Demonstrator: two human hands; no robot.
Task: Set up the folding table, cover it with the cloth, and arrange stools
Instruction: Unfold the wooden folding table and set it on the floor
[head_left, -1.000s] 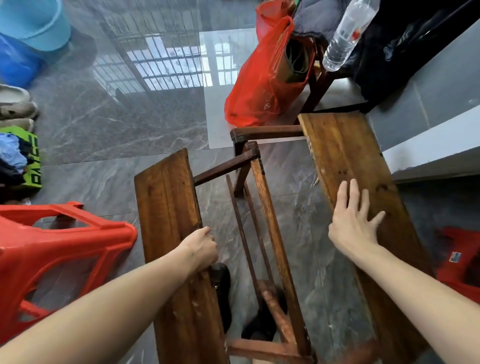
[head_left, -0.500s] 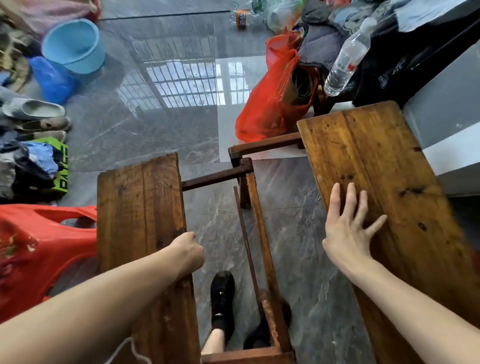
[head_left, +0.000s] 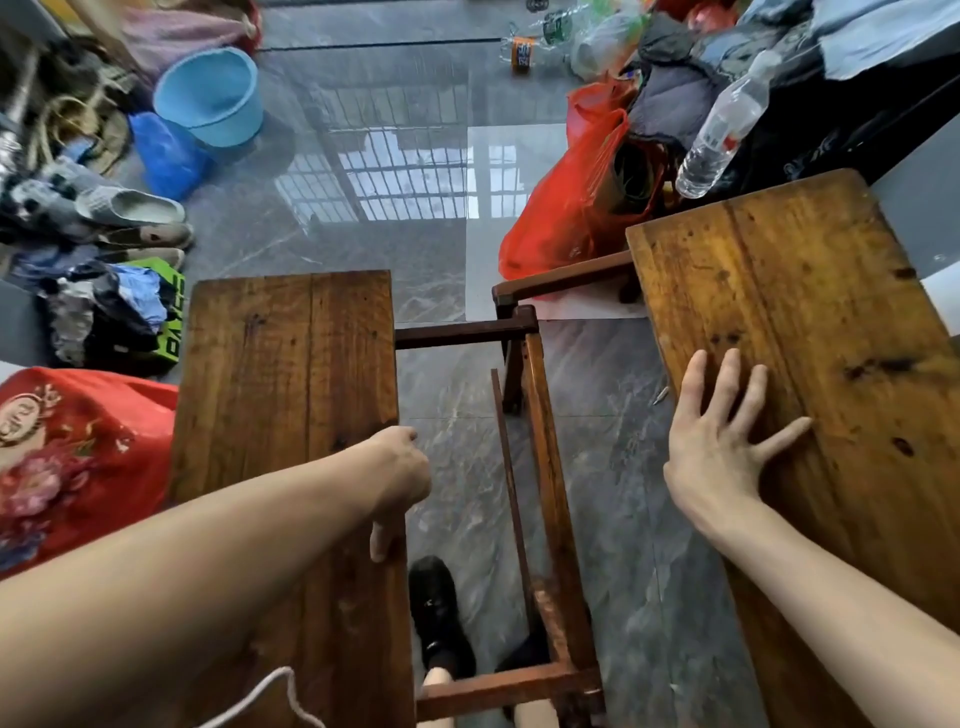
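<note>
Folding table (head_left: 524, 395) half open, left hand (head_left: 400, 467) grips left leaf (head_left: 291, 374) edge

a lived-in home: slippers (head_left: 130, 208), piled clothes (head_left: 104, 306), bucket (head_left: 208, 96) on tiled floor (head_left: 363, 208)

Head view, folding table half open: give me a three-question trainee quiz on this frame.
1. True or false: the right hand lies flat, fingers spread, on the right wooden leaf.
2. The left hand grips which edge of the left wooden leaf? A inner edge, B far end, C outer edge.
3. Fill in: the black shoe stands on the floor between the two ____.

Key: 1 true; 2 A; 3 leaves.
</note>
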